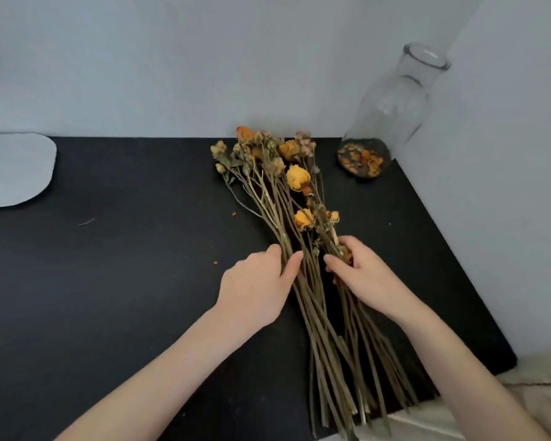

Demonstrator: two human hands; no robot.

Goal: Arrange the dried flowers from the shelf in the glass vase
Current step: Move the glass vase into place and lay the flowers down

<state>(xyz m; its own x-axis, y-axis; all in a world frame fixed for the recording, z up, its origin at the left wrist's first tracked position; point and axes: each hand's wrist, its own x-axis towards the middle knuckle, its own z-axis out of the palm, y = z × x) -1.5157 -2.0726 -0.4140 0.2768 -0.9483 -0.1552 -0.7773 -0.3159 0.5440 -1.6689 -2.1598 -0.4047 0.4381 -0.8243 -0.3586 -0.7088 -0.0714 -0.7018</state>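
Note:
A bunch of dried flowers (287, 192) with orange and yellow heads and long brownish stems lies on the black shelf (124, 281), heads toward the wall. My left hand (255, 288) grips the left part of the stems near the middle. My right hand (360, 272) holds the right part of the stems, its fingers curled round a few of them. The clear glass vase (392, 106) stands in the back right corner, with loose dried petals lying in its bottom. No stems are in the vase.
A pale grey rounded object (13, 170) lies at the back left of the shelf. Small petal crumbs (215, 262) dot the black surface. Grey walls close off the back and the right side. The stem ends overhang the front edge.

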